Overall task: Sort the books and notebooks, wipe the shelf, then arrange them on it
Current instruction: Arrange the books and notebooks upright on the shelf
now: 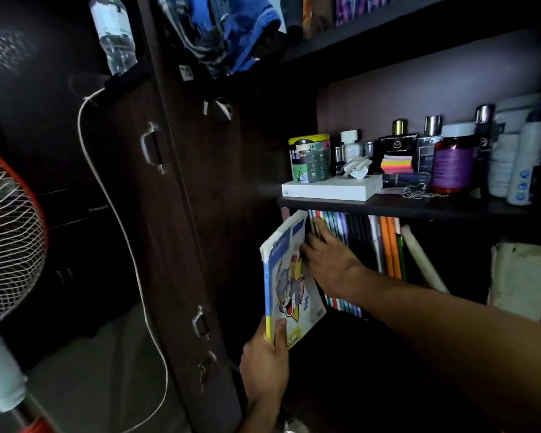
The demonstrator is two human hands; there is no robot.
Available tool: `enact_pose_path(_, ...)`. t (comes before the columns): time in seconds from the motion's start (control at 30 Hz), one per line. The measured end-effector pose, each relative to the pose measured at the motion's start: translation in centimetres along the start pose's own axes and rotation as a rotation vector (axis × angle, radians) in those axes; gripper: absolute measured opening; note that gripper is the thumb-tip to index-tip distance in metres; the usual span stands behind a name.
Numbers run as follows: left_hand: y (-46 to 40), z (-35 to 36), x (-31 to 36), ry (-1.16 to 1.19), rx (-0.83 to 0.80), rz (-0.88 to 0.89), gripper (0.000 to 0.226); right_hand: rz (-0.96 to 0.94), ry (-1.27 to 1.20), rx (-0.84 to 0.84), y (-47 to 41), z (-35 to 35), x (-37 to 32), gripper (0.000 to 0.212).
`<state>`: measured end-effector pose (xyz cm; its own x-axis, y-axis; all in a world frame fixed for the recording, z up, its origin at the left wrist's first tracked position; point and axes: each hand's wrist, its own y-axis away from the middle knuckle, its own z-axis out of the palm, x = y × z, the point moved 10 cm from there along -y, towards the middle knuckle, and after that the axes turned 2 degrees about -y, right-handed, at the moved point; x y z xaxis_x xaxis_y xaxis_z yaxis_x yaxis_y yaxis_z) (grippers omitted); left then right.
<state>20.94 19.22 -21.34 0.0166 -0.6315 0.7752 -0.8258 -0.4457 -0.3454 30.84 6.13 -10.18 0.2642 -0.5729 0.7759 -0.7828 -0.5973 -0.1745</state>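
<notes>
A cartoon-cover notebook with a blue and yellow spine stands tilted at the left end of the lower shelf opening. My left hand grips its bottom corner, thumb on the cover. My right hand reaches in beside it, fingers straight against the spines of a row of upright books. Orange and green spines stand further right, with a pale book leaning against them.
The dark shelf board above carries a white box, a printed tin and several bottles and jars. A cupboard door with handles stands left, a cord beside it. A fan is far left. Pale cloth lies right.
</notes>
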Motion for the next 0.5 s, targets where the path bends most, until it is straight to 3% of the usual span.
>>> enact_pose_path(0.27, -0.4, 1.3, -1.2, -0.115, -0.130, -0.100, 0.057, 0.257, -0.469, 0.197, 2.4, 1.8, -1.0, 0.083)
enact_pose_path(0.5, -2.0, 2.3, -1.4, -0.032, -0.208, -0.179, 0.039, 0.456, -0.780, 0.434, 3.7, 5.2, -3.3, 0.074)
